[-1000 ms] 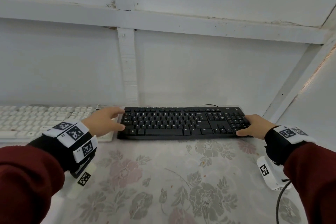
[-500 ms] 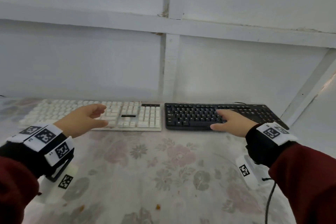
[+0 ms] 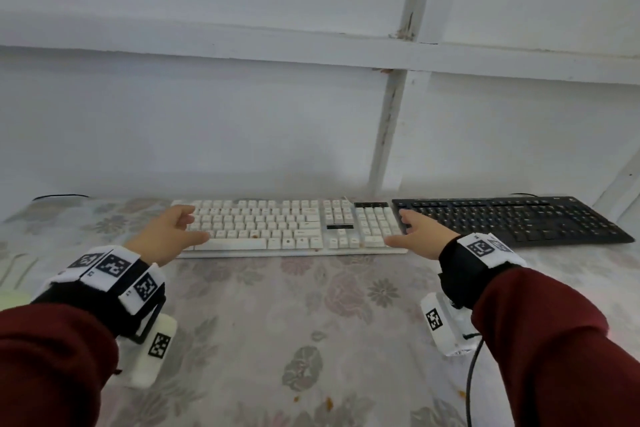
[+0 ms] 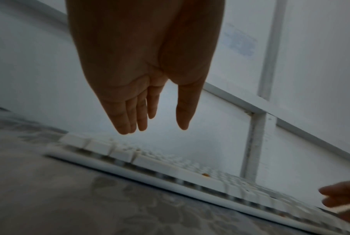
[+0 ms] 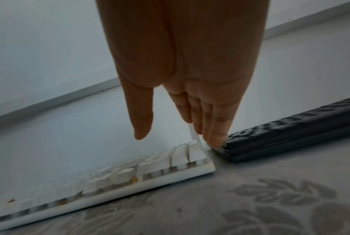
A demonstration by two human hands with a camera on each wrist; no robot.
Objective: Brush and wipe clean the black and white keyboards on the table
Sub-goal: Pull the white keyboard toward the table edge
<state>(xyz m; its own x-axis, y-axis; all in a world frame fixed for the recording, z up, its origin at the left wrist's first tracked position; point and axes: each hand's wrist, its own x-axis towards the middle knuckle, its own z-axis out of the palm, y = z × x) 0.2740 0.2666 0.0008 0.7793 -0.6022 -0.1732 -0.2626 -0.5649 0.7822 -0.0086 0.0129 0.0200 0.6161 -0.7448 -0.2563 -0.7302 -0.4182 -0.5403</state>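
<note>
Both hands had come off the black flat plastic keyboard (image 3: 512, 220) within the last second and shifted over to the white full-size plastic keyboard (image 3: 287, 227), so EARLIER frames showed them at its two ends, now they bracket the white one. Left hand (image 3: 169, 236) hovered at the white board's 9 o'clock end, fingers straight and loosely spread, thumb apart, holding nothing; left wrist view showed clear air between fingertips (image 4: 127, 125) and keys. Right hand (image 3: 420, 236) sat at the 3 o'clock end, fingers extended and empty, fingertips (image 5: 216, 139) down in the seam between the two boards; contact with the black board's corner looked likely, couldn't confirm. Boards lay end to end against the white painted wall (image 3: 242, 132) at 12 o'clock of the floral-print tablecloth (image 3: 311, 322), white one left, black one right, just beside each other. Orange-brown crumbs visible between the white keys near the front edge in the right wrist view. No brush or cloth in any view. My read: black board done with for now or just repositioned, and the white one is about to be gripped at both ends, possibly to pull it forward or tip debris out. Cleaning of white board not yet started, judging by the crumbs.
</note>
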